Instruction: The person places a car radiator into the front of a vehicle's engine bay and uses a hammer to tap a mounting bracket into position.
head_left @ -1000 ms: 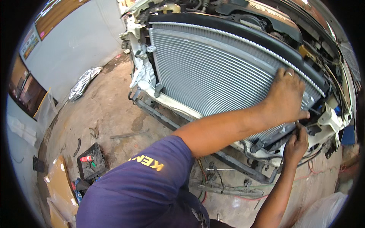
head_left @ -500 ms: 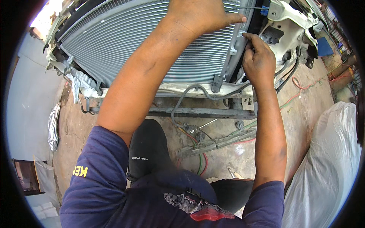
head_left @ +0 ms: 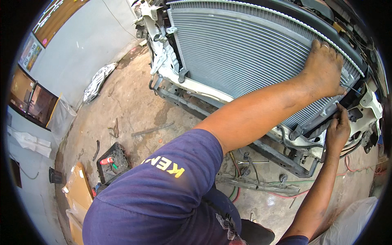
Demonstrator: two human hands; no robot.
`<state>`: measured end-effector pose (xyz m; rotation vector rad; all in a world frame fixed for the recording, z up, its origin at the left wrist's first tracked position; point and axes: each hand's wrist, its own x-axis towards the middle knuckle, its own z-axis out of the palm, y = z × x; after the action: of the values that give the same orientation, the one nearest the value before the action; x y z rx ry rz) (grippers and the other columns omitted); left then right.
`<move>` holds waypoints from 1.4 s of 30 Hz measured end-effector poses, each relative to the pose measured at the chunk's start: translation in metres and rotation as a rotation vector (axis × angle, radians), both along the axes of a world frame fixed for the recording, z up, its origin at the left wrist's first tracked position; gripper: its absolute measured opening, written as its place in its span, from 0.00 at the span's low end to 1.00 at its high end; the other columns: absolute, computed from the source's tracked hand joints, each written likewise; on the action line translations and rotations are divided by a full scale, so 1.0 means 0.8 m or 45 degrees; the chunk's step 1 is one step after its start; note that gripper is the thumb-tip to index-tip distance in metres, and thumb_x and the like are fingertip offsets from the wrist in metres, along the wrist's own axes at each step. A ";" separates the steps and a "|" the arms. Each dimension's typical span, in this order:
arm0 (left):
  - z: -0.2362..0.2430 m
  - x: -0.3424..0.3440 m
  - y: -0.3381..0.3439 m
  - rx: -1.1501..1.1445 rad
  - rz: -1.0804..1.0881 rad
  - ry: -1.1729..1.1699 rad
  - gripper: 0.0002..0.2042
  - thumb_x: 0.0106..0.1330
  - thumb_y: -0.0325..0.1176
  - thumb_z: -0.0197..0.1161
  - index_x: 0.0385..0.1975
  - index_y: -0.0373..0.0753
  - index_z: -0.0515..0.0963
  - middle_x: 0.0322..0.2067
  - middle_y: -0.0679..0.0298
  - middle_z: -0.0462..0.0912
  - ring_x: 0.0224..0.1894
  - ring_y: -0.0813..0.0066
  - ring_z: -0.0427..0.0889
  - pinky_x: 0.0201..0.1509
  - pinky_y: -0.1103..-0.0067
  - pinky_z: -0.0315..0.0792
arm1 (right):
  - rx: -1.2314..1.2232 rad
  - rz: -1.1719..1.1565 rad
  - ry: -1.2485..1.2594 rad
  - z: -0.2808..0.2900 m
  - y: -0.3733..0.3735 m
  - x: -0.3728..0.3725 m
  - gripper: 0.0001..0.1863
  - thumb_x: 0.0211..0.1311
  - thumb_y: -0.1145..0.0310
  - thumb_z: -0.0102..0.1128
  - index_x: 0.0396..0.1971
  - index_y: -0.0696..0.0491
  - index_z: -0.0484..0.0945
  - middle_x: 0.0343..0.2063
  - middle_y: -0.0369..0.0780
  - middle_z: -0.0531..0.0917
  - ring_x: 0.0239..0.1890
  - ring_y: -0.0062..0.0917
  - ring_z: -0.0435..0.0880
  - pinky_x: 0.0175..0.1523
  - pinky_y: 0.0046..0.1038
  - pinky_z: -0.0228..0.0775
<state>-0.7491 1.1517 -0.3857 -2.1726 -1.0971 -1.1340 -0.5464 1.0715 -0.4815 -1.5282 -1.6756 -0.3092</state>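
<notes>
A silver finned car condenser (head_left: 245, 53) stands upright in the open front of a car. Against its upper right part lies my left hand (head_left: 323, 71), back toward me, with a ring on one finger. The thumb points right toward the side edge; the other fingertips are hidden beyond the knuckles. Lower down, my right hand (head_left: 339, 130) is at the condenser's right edge. Its index finger reaches up to the edge and the other fingers are curled; anything between them is too small to make out. A thin dark line (head_left: 350, 88) runs beside the left thumb.
Below the condenser run a white crossmember (head_left: 204, 87) and a dark lower bar (head_left: 269, 153). White body metal (head_left: 369, 106) flanks the right side. Hoses (head_left: 281, 197) and a long strip (head_left: 261, 185) lie on the floor. A black tray (head_left: 116, 157) sits left.
My view has swung left and tilted, so the car sits farther right and more floor and wall show. Both hands remain at the condenser's right side, close together.
</notes>
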 end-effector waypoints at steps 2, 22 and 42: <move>0.000 0.002 -0.003 -0.014 -0.035 -0.033 0.43 0.54 0.71 0.74 0.54 0.33 0.85 0.50 0.52 0.88 0.59 0.57 0.83 0.70 0.60 0.63 | -0.030 -0.024 0.040 0.001 0.001 0.001 0.18 0.69 0.79 0.54 0.56 0.55 0.83 0.48 0.51 0.90 0.52 0.46 0.90 0.58 0.37 0.79; -0.017 0.065 0.040 -0.267 -0.070 0.015 0.47 0.59 0.68 0.68 0.73 0.40 0.74 0.76 0.55 0.71 0.82 0.49 0.57 0.86 0.47 0.40 | -0.128 0.016 -0.072 -0.016 0.025 0.053 0.24 0.69 0.80 0.50 0.64 0.61 0.77 0.60 0.52 0.85 0.64 0.41 0.84 0.71 0.37 0.70; -0.001 0.103 0.055 -0.380 -0.210 0.051 0.39 0.68 0.63 0.59 0.70 0.39 0.77 0.72 0.58 0.77 0.79 0.55 0.64 0.86 0.46 0.41 | -0.200 -0.377 -0.095 0.013 0.018 -0.016 0.31 0.72 0.59 0.66 0.70 0.59 0.75 0.58 0.56 0.82 0.60 0.51 0.80 0.65 0.47 0.69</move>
<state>-0.6670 1.1959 -0.3865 -2.5450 -1.1483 -1.0445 -0.5596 1.0857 -0.4710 -1.9079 -1.5589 -0.4019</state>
